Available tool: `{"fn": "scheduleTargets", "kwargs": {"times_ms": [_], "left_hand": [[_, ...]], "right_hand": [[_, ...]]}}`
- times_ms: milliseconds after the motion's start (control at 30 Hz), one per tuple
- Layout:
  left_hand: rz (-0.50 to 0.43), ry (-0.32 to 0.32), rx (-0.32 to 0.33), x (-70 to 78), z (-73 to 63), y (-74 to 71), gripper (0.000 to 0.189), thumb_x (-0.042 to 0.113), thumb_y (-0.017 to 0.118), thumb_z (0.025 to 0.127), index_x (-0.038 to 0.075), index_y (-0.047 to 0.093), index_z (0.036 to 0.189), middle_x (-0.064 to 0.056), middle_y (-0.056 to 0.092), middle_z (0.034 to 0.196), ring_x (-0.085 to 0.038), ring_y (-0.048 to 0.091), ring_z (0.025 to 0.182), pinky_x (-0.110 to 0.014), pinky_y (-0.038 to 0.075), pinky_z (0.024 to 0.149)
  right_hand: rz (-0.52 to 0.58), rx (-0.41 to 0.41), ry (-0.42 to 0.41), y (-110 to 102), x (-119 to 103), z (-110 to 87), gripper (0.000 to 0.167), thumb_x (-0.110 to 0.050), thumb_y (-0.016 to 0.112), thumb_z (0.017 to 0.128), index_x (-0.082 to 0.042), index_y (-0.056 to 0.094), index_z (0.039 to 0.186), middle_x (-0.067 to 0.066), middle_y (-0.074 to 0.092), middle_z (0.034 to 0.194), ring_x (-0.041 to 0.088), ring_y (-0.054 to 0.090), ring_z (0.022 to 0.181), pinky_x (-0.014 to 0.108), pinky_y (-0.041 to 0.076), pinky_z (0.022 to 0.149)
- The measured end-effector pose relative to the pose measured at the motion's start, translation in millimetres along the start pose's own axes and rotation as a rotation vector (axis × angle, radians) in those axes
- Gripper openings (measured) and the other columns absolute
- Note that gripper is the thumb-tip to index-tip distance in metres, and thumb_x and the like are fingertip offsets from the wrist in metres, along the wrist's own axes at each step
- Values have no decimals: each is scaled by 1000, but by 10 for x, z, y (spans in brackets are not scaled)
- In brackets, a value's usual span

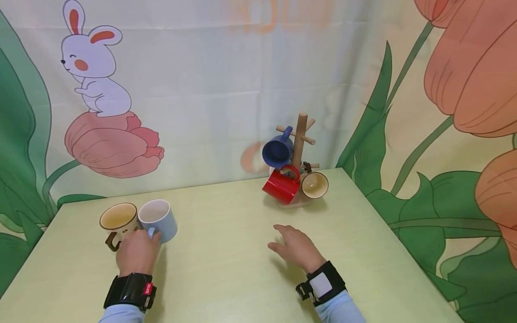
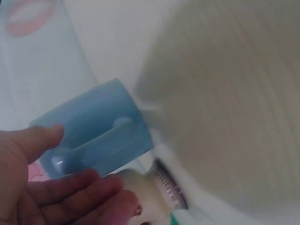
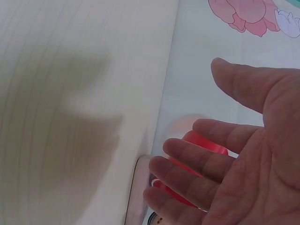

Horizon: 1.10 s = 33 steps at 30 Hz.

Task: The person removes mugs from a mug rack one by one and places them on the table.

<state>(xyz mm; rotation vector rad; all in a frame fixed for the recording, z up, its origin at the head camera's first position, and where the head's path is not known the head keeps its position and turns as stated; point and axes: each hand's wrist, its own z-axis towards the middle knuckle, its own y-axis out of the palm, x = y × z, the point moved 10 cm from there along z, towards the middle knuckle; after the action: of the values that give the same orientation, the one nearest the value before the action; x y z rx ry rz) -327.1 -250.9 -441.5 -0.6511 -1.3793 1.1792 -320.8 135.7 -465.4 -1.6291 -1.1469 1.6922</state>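
Note:
In the head view, my left hand [image 1: 138, 252] is at the handle of a light blue mug [image 1: 166, 228], which stands upright at the table's left. The left wrist view shows thumb and fingers spread on either side of that handle, with a gap between them. Close beside it stands a cream mug [image 1: 117, 218] with a dark brown rim and handle, partly hidden by the hand. Over the table at right, my right hand [image 1: 296, 247] holds nothing; its fingers are extended in front of the wooden mug rack [image 1: 300, 142].
On the rack hang a dark blue mug [image 1: 277, 152], a tilted red mug [image 1: 281, 185] and a cream mug [image 1: 314, 185] with a dark handle. Bare pegs show near the top. A printed cloth [image 1: 210, 112] hangs behind the pale table [image 1: 218, 269].

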Motion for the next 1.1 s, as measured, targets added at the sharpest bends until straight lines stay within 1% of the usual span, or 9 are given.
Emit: {"fn": "scheduleTargets", "kwargs": {"times_ms": [200,400,567,633,700,800,900,1000,1100], "left_hand": [[86,13,-109,180,-109,-61,55,46,64,93,-5,59,73,-17,55,66,-35,59,62,-45,43,46],[87,141,-242,488,-229,-3,57,56,61,92,3,61,72,-8,53,62,-26,53,58,-39,41,46],[55,245,-283,680,-279,44,58,61,62,89,3,67,87,-5,62,71,-23,57,61,-40,43,49],[52,279,-303,744,-300,74,60,61,64,87,1,69,96,-7,67,79,-24,61,66,-42,45,52],[62,310,-346,801,-336,126,61,60,67,85,1,69,101,-10,70,87,-26,64,72,-45,48,55],[79,359,-437,880,-415,207,62,57,73,81,0,69,106,-14,71,98,-29,66,83,-49,50,63],[86,381,-523,932,-489,262,63,54,77,78,0,67,110,-15,70,103,-30,65,89,-52,51,69],[80,381,-544,985,-515,263,64,53,78,77,0,67,112,-16,70,105,-31,65,91,-53,51,71],[74,389,-514,1066,-493,252,65,53,76,79,-1,66,113,-17,69,108,-33,65,93,-55,51,72]], "right_hand": [[-30,27,32,-129,87,-6,59,-36,68,94,-4,51,142,16,56,138,36,50,129,51,39,106],[-50,77,36,-306,130,20,60,-35,69,94,-4,51,142,16,56,138,35,52,128,50,41,105],[-78,131,-1,-500,99,85,58,-33,68,94,-1,53,140,17,57,137,35,54,126,49,42,103],[-84,152,-9,-592,96,112,57,-32,69,94,-2,54,139,16,58,136,35,55,124,50,44,102],[-86,177,-8,-699,99,139,55,-31,69,94,-3,55,139,16,60,134,35,57,121,51,45,99],[-84,219,6,-896,108,196,52,-30,70,94,-3,57,136,15,64,127,35,62,112,51,49,94],[-77,269,53,-1157,130,274,52,-33,67,95,-2,57,135,16,66,123,35,63,107,51,51,89],[-74,334,100,-1485,136,353,58,-37,63,96,0,52,139,19,63,128,38,62,111,53,50,90],[-80,406,102,-1823,114,413,63,-39,59,98,1,46,144,20,62,129,38,61,113,54,50,90]]}}
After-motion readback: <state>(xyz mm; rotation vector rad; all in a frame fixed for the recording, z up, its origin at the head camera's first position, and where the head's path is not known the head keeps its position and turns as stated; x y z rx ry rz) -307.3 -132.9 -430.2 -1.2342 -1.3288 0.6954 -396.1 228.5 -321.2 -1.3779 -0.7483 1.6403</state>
